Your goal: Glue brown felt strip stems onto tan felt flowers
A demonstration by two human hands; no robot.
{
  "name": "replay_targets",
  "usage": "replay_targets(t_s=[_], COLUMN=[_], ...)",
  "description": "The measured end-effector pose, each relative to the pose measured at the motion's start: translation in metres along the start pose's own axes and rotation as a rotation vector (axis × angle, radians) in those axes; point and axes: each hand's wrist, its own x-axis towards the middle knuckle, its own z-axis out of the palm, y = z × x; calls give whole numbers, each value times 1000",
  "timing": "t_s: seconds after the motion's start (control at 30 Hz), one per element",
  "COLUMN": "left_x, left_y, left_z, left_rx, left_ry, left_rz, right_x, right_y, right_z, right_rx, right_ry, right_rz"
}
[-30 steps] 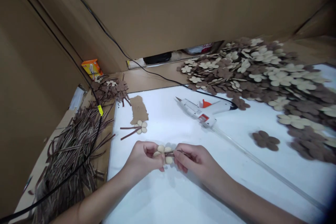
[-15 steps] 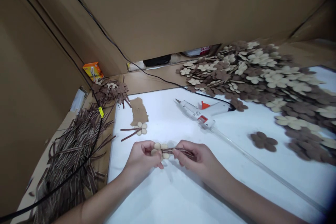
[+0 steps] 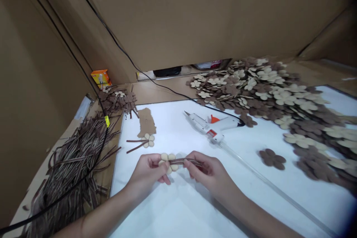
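Note:
A cream felt flower (image 3: 172,158) is pinched between the thumb and fingers of my left hand (image 3: 149,171). Brown ribbon strips with pale stitching (image 3: 177,161) run from the flower's centre to my right hand (image 3: 206,169), whose thumb and fingers are closed on them. Both hands are just above the white board (image 3: 178,208). Beyond my left hand lies another cream flower (image 3: 150,140) with two brown ribbon tails, touching a torn piece of cardboard (image 3: 147,122). A white glue gun (image 3: 206,125) with an orange trigger rests past my right hand, a long clear glue stick (image 3: 251,171) extending from its rear.
Many brown ribbon strips (image 3: 75,156) are heaped at the left. Brown and cream felt flowers (image 3: 259,89) pile up at the back right, with one brown flower (image 3: 272,158) lying apart. An orange box (image 3: 100,78) stands at the back left. A black cord (image 3: 125,54) crosses the workspace.
The view has shifted slightly, so the scene sits a little lower, and the right side lies further left. Both hands keep their grip on the flower and ribbon strips, nearly unmoved.

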Motion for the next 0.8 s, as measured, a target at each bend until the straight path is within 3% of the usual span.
replay_targets(t_s=[0.27, 0.8], left_x=[3, 4], left_y=[-8, -9], left_z=[-3, -2], left_rx=[34, 26], left_ry=[-44, -11], left_rz=[36, 30], right_x=[-2, -3], right_y=[1, 3], right_z=[0, -4], right_rx=[34, -29], right_ry=[-9, -15], right_rz=[1, 0])
